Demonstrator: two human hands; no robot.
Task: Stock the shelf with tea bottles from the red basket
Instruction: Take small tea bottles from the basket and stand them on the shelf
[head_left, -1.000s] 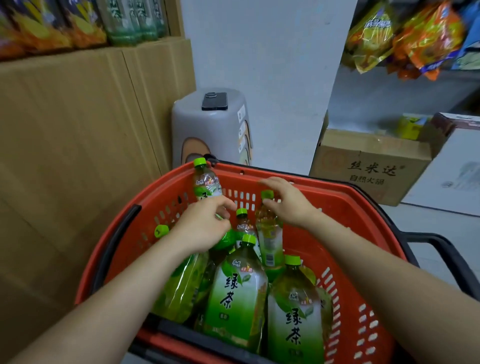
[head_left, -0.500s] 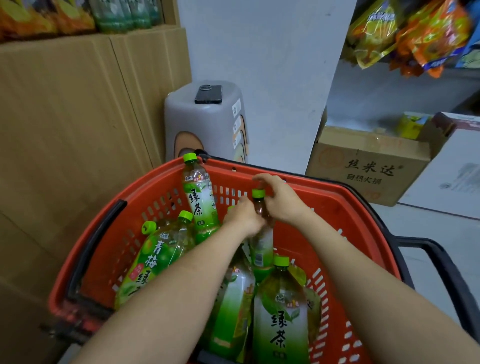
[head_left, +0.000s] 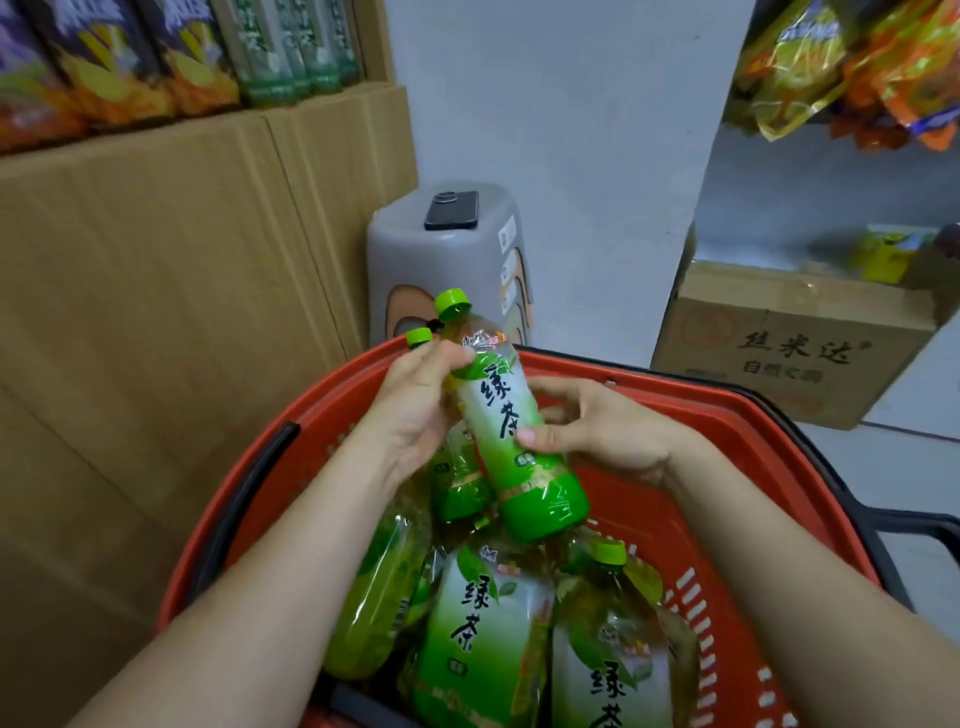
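Above the red basket (head_left: 691, 410) I hold two small green tea bottles side by side, tilted with their caps away from me. The front tea bottle (head_left: 511, 415) has a green cap and a green-and-white label. My right hand (head_left: 597, 431) grips its middle, thumb on the label. My left hand (head_left: 415, 415) is closed around the upper parts of this bottle and of a second tea bottle (head_left: 460, 488) behind it, mostly hidden. Several larger tea bottles (head_left: 483, 639) lie in the basket below.
The shelf (head_left: 291, 47) at top left carries green bottles and snack packs above stacked cardboard (head_left: 156, 312). A grey stool (head_left: 447, 260) with a phone (head_left: 451, 209) stands behind the basket. A cardboard box (head_left: 789, 343) sits at right under hanging snack bags (head_left: 857, 67).
Both hands have lifted two small bottles up out of the basket. My left hand left the bottle at the basket's far wall and joined my right hand.
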